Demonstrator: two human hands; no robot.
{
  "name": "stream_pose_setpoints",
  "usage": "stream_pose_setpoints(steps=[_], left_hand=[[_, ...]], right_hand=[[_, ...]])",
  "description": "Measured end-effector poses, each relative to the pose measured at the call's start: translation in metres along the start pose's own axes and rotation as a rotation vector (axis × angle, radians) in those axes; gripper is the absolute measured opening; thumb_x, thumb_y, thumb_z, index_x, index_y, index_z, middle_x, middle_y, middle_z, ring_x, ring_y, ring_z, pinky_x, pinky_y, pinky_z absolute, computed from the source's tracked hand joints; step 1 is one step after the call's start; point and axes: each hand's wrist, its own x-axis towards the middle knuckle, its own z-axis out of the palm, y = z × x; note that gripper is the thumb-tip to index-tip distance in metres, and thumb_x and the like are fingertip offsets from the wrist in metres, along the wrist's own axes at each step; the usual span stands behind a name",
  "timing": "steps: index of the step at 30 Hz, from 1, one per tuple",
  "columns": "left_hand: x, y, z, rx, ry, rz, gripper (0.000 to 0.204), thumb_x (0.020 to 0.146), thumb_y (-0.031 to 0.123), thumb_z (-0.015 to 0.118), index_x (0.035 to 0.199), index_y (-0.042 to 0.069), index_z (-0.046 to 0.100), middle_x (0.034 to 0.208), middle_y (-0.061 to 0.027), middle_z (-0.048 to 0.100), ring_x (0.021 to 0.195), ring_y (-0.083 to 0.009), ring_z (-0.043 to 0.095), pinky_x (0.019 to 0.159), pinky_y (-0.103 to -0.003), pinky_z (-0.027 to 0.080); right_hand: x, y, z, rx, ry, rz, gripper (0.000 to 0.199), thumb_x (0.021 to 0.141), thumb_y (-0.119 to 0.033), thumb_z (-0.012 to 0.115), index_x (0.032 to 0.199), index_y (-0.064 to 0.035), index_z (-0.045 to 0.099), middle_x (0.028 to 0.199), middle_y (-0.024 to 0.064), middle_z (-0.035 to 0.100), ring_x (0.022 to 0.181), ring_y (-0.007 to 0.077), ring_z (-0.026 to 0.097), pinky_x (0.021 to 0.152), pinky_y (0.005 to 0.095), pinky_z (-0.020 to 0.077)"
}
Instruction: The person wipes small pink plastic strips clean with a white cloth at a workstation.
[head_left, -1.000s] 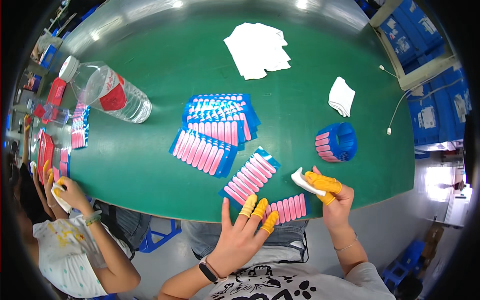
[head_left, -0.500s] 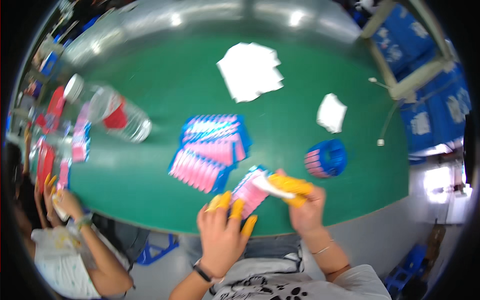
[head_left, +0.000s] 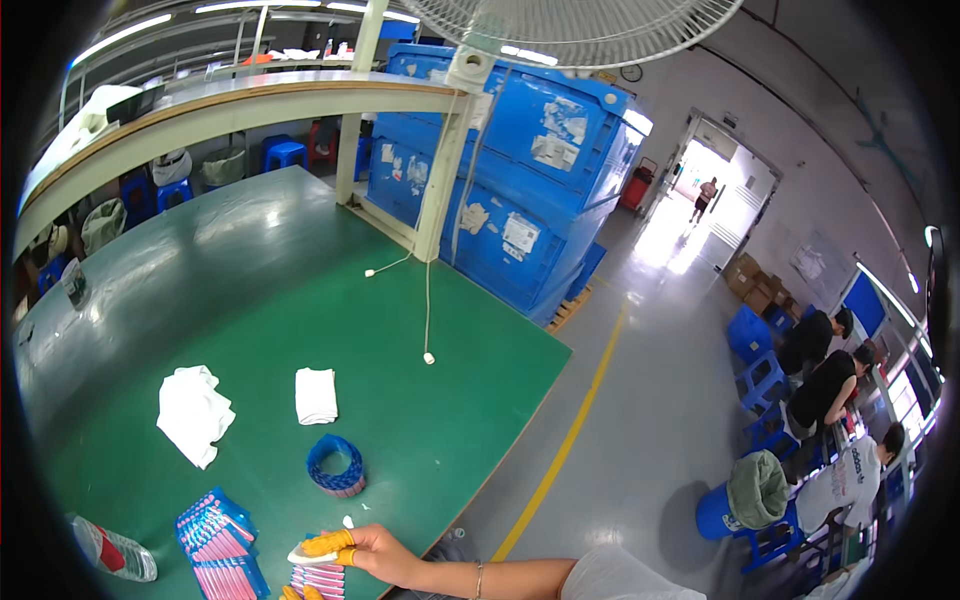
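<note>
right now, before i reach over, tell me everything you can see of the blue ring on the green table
The blue ring is a short, open-topped band, blue around its rim, with pink showing low on its outer front. It looks thin and slightly shiny, like plastic, though the material is uncertain. It sits opening upward on the green table, between the folded white cloth and the right hand. Only the tabletop appears to touch it. Any seam is too small to make out.

Blue crates [head_left: 530,185] (paper scraps [head_left: 520,233] stuck on) stand stacked near a yellow floor line [head_left: 581,422].
</note>
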Motion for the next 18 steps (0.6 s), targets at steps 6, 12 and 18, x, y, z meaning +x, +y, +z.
stream_pose_setpoints(steps=[6, 12, 18], left_hand=[[-0.006, -0.004, 0.014, 0.0, 0.122, 0.062, 0.047, 0.094, 0.026, 0.061, 0.131, -0.001, 0.052, 0.133, -0.0273, 0.052, 0.122, -0.0449, 0.049, 0.103, -0.052, 0.039], [-0.003, -0.004, 0.012, -0.119, 0.14, 0.046, 0.043, 0.093, 0.022, 0.062, 0.129, 0.001, 0.054, 0.128, -0.0286, 0.053, 0.118, -0.0447, 0.051, 0.1, -0.051, 0.041], [-0.001, -0.006, 0.011, -0.18, 0.112, 0.013, 0.05, 0.088, 0.022, 0.066, 0.131, 0.001, 0.052, 0.127, -0.0279, 0.051, 0.118, -0.044, 0.048, 0.101, -0.051, 0.039]], right_hand=[[-0.012, -0.019, 0.013, 0.098, 0.024, -0.114, 0.035, 0.091, 0.005, 0.048, 0.123, 0.0051, 0.063, 0.119, 0.0092, 0.068, 0.106, 0.0127, 0.062, 0.094, 0.0248, 0.0484], [-0.021, -0.014, 0.013, 0.095, -0.003, -0.139, 0.035, 0.091, 0.005, 0.049, 0.123, 0.0045, 0.063, 0.118, 0.0087, 0.069, 0.106, 0.0133, 0.063, 0.094, 0.0251, 0.0488], [-0.023, 0.009, 0.005, 0.061, 0.004, -0.117, 0.034, 0.091, 0.004, 0.049, 0.122, 0.0046, 0.063, 0.114, 0.0078, 0.069, 0.101, 0.012, 0.064, 0.092, 0.0247, 0.0494]])
